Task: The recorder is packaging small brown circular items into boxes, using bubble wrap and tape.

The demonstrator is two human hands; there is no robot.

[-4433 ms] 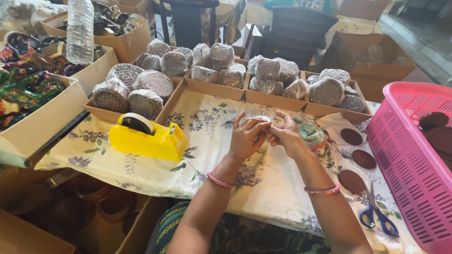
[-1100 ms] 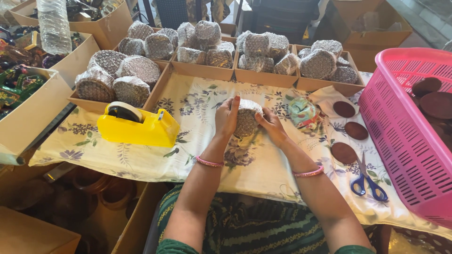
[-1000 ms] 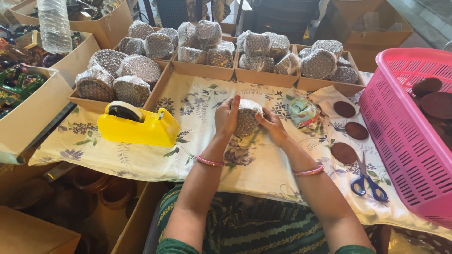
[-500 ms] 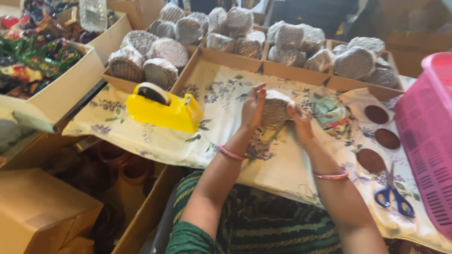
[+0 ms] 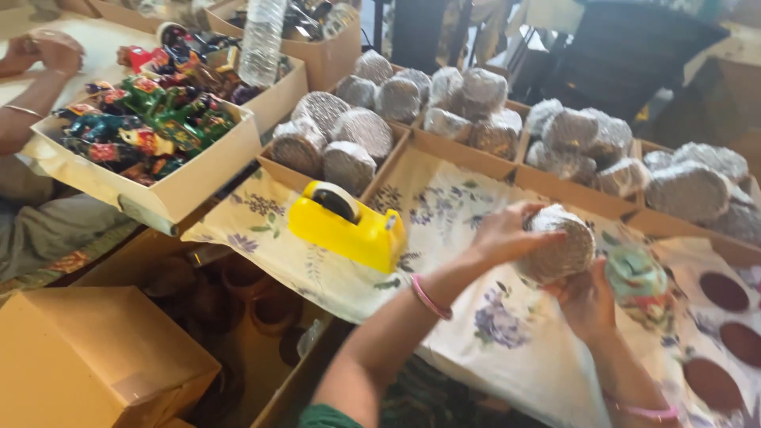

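Observation:
My left hand (image 5: 506,232) and my right hand (image 5: 588,299) both grip a round bundle wrapped in clear bubble wrap (image 5: 561,244), held just above the floral cloth (image 5: 452,206). The left hand covers its upper left side, the right hand supports it from below. A small teal painted figure (image 5: 639,279) lies on the cloth just right of my right hand. A yellow tape dispenser (image 5: 347,226) stands on the cloth to the left of my hands.
Cardboard trays of several wrapped bundles (image 5: 349,135) line the far side. A box of colourful painted figures (image 5: 147,127) and a water bottle (image 5: 260,40) sit at left, with another person's hands (image 5: 43,51) beyond. Dark round discs (image 5: 723,292) lie at right. A closed carton (image 5: 87,357) is below.
The view has swung left and closer. My hands still hold the wrapped bundle, turned slightly, and the pink basket and scissors have left the view.

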